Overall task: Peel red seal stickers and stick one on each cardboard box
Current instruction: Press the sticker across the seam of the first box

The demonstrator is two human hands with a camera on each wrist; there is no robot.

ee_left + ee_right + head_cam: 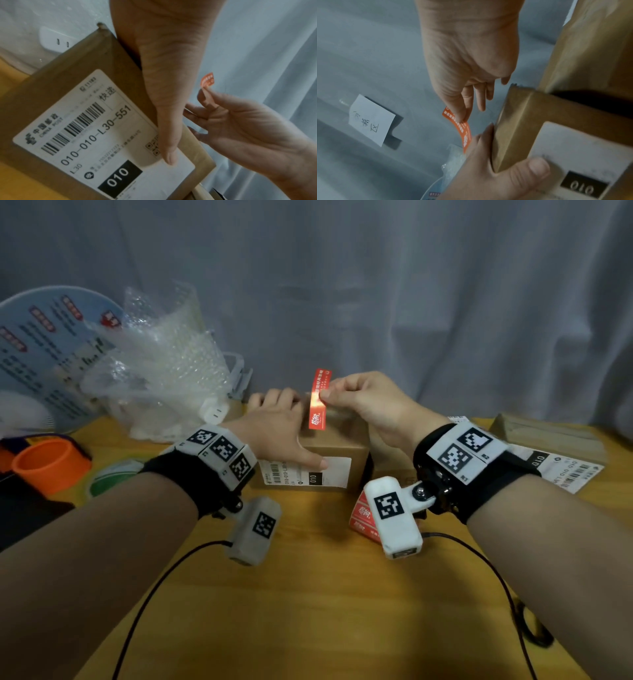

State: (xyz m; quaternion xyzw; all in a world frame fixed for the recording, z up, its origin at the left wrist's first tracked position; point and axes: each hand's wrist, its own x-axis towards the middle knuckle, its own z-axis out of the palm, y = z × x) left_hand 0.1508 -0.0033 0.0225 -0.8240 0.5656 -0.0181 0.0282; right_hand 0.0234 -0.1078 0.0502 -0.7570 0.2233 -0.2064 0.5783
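Your wooden yellow-brown table (308, 594) carries a brown cardboard box with a white shipping label (337, 448), standing at the middle near the grey curtain. Your left hand (277, 429) grips the box, fingers draped over its top and thumb pressed on the label. Your right hand (370, 402) pinches a long red seal sticker strip (319, 400) between thumb and forefinger, holding it nearly upright just above the box top.
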